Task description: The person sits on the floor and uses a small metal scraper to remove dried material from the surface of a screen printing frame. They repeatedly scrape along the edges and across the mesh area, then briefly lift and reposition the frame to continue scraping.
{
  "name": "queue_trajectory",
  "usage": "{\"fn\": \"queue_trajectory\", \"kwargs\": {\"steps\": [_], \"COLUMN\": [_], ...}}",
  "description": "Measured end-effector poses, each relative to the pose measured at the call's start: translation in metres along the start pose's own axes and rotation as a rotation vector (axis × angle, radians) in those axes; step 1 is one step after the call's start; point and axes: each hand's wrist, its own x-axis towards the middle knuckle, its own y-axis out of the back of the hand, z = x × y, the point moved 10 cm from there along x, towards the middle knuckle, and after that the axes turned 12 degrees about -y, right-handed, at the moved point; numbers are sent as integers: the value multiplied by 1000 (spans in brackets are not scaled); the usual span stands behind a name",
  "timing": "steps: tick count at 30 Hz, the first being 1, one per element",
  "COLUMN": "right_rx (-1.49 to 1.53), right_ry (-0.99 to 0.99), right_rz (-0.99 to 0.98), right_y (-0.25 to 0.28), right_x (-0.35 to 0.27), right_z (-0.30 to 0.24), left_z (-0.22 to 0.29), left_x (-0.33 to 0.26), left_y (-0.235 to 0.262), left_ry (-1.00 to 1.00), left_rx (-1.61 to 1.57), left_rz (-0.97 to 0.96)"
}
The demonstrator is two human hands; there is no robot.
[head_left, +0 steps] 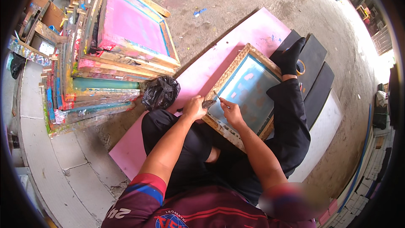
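Note:
A wooden screen-printing frame point(230, 68) with pale blue mesh point(249, 95) lies tilted across my lap, its inner edges lined with blue. At its left corner my left hand point(195, 109) is closed around dark pliers point(208, 104), whose jaws rest by the wood. My right hand point(232, 114) reaches over the mesh beside them. Its fingers pinch a thin metal piece point(217, 95), pointing toward the frame's left side; its exact kind is too small to tell. Both hands are close together, a small gap apart.
Stacked screen frames point(130, 25) stand at the left, with a black plastic bag point(161, 93) beside them. Under me lies a pink board point(257, 25). Dark panels point(314, 55) and a tape roll point(300, 67) are near my outstretched foot point(291, 57).

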Motion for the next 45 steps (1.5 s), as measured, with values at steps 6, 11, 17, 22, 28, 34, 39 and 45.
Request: {"fn": "queue_trajectory", "kwargs": {"steps": [6, 11, 17, 22, 28, 34, 39, 45], "right_rx": [-468, -214, 467, -279, -452, -596, -709, -605], "right_ry": [-167, -220, -658, -219, -175, -202, -214, -261], "right_rz": [7, -80, -492, 26, 45, 20, 0, -47], "right_y": [2, -18, -35, 10, 14, 10, -5, -15], "right_x": [-12, 17, -11, -11, -25, -25, -24, -25], "right_z": [-15, 26, 33, 3, -45, -53, -66, -58], "left_z": [-10, -2, -14, -7, -14, -15, -15, -20], "left_x": [-8, -1, -6, -2, -6, -3, -2, -2], "left_y": [1, 0, -7, -3, -6, -10, -11, -16], "left_ry": [15, -5, 35, 20, 28, 11, -28, -56], "left_rx": [3, 24, -15, 1, 23, 6, 7, 31], "left_rz": [24, 33, 2, 11, 4, 30, 36, 64]}}
